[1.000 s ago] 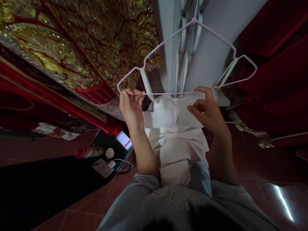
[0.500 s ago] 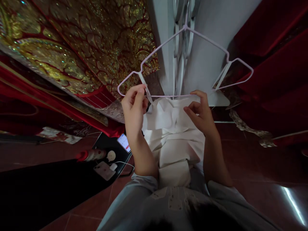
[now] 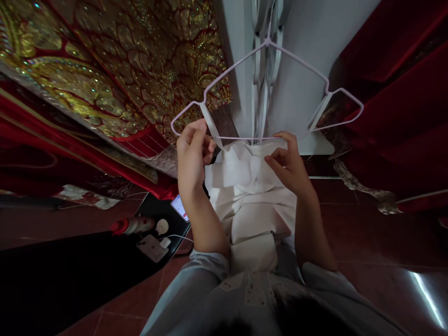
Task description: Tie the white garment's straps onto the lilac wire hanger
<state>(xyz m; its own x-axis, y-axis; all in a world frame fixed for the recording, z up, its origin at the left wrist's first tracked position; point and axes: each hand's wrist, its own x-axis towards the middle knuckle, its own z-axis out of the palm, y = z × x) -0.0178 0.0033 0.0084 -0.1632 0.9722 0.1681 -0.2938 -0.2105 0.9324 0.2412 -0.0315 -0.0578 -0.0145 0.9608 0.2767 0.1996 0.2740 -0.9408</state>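
While the white strapped garment hangs from the pale pink hanger, the left hand has its fingers curled right beside one strap; whether they pinch it, I cannot tell. At the right hand, index and thumb are spread, the index tip at the lower bar, the thumb before the fabric.

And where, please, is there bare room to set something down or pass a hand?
A hand could probably pass inside the hanger, between its white straps. The tiled floor, bordered by the right arm and the red fabric, looks bare, though dim. The black bench is crowded with a bottle, a round item and two phones.
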